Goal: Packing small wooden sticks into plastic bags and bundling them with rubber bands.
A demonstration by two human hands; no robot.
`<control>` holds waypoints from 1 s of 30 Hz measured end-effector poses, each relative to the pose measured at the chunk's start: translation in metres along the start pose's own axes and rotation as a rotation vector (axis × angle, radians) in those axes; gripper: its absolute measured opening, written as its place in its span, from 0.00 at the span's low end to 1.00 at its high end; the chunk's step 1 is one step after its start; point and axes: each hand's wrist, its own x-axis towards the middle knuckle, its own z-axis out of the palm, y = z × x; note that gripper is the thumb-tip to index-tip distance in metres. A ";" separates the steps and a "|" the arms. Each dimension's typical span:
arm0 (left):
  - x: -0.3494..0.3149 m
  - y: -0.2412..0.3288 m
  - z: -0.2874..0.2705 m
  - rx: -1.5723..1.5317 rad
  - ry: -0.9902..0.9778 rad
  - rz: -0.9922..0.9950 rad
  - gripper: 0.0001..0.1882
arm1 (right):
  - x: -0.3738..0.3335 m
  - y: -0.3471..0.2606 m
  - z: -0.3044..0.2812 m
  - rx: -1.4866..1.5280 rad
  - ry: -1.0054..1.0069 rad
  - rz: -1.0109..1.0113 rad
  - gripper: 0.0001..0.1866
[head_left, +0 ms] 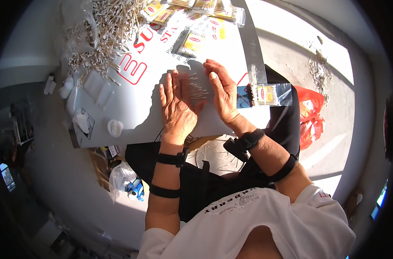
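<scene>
A small row of loose cotton swabs [198, 88] lies on the white board between my two hands. My left hand [178, 108] is laid out with its fingers stretched, its thumb beside the swabs' lower ends. On the other side, my right hand [224, 95] stands on edge, fingers extended and slightly curved, with nothing seen in its grasp. One bag of cotton swabs [193, 42] with a yellow label lies just beyond the fingertips. At the board's right edge, another swab pack [265, 95] rests on a blue and clear wrapper.
A large heap of loose swabs [106, 32] covers the far left, with several filled packs [196, 8] beside it. A round white cap [115, 128] sits near the front left. Below the board's edge is a round container [213, 155] with scattered swabs. Red bags [311, 121] lie at right.
</scene>
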 end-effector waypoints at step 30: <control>-0.004 -0.018 -0.001 -0.716 0.224 -0.170 0.26 | -0.021 -0.008 -0.022 -0.872 -0.430 -0.559 0.10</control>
